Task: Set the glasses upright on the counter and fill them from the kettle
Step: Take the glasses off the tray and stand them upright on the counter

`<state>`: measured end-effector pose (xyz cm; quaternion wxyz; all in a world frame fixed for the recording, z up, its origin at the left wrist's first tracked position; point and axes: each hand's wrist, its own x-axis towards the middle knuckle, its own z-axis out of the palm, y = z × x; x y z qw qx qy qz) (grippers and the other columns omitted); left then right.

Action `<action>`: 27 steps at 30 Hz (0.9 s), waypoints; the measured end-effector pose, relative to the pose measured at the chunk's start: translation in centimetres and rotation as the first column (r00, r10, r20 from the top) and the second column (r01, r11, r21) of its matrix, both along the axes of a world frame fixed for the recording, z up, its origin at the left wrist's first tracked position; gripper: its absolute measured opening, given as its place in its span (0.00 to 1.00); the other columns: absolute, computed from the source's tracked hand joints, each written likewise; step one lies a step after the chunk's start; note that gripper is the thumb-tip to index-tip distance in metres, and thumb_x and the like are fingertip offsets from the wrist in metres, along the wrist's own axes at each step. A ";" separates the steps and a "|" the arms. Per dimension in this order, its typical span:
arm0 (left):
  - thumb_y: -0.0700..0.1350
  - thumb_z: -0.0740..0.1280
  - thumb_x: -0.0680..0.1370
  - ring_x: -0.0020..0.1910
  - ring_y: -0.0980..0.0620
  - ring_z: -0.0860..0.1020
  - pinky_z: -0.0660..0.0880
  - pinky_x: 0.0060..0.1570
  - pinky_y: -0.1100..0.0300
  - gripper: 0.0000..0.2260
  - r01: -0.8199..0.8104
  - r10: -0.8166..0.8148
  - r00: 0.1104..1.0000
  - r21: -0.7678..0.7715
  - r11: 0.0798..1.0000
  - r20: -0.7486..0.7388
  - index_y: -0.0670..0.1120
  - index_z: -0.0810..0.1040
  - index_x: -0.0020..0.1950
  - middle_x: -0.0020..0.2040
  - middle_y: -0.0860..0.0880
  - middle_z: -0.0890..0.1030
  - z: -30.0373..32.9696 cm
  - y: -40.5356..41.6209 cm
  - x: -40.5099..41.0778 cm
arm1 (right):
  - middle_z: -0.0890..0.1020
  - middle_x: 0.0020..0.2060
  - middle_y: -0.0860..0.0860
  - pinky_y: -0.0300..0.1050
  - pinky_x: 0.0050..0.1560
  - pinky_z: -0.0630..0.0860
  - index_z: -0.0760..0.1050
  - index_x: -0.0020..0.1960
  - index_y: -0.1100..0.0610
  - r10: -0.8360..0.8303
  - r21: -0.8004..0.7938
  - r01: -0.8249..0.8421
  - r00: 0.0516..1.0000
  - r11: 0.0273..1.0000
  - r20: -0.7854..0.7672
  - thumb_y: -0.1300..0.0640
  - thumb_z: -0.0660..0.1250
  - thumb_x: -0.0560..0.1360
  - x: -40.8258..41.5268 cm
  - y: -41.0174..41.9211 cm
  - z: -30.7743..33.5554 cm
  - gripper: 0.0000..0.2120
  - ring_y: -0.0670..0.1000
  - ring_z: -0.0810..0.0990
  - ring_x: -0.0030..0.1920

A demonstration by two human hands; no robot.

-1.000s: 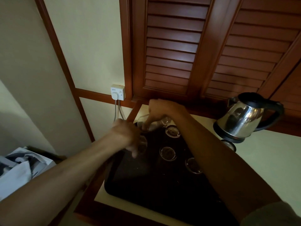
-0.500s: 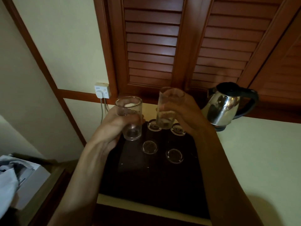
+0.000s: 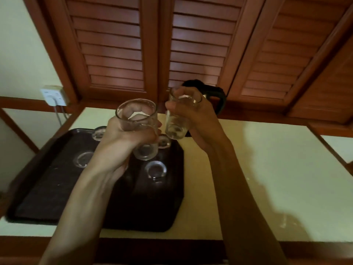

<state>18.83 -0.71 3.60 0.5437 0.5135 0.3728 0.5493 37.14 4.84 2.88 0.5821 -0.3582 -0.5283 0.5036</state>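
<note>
Clear, glossy glass tumblers (image 3: 136,119) in hand and on tray (image 3: 47,188); tray dark, matt, faintly scuffed. Counter (image 3: 267,178) pale, smooth, slightly sheened. Far shutters (image 3: 114,44) reddish varnished wood. Kettle handle (image 3: 219,98) black plastic.

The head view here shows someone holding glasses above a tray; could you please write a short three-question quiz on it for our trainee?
1. True or false: each hand holds a glass with its mouth up.
2. How many glasses stand on the dark tray? A) two B) four C) six
3. Fill in: the kettle is mostly hidden behind the ____ hand.

Key:
1. True: the left hand grips one glass, the right hand another.
2. B, all upside down.
3. right
</note>
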 end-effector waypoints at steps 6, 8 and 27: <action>0.30 0.70 0.59 0.41 0.49 0.81 0.76 0.40 0.61 0.22 -0.005 0.004 0.999 -0.034 0.999 -0.036 0.44 0.79 0.51 0.41 0.45 0.82 -2.0 -1.9 9.0 | 0.83 0.50 0.52 0.48 0.50 0.79 0.78 0.53 0.55 -0.053 0.033 0.052 0.998 0.998 0.046 0.64 0.78 0.66 7.4 -0.9 -1.1 0.18 0.52 0.84 0.51; 0.30 0.71 0.59 0.43 0.48 0.82 0.77 0.42 0.57 0.23 -0.010 0.007 0.998 -0.049 0.999 -0.061 0.40 0.79 0.53 0.44 0.43 0.83 -3.3 -2.4 11.6 | 0.83 0.50 0.53 0.45 0.47 0.79 0.78 0.52 0.55 -0.036 0.025 0.035 0.998 0.999 0.045 0.65 0.78 0.65 9.8 -1.3 -1.7 0.18 0.50 0.83 0.50; 0.21 0.72 0.62 0.43 0.53 0.80 0.79 0.44 0.64 0.20 -0.126 0.115 0.987 -0.095 0.987 -0.112 0.31 0.76 0.52 0.42 0.47 0.81 -14.2 -4.1 20.6 | 0.81 0.50 0.57 0.46 0.56 0.77 0.78 0.54 0.50 0.024 -0.206 0.010 0.986 0.978 0.165 0.59 0.81 0.59 16.4 -0.3 -11.8 0.26 0.52 0.82 0.53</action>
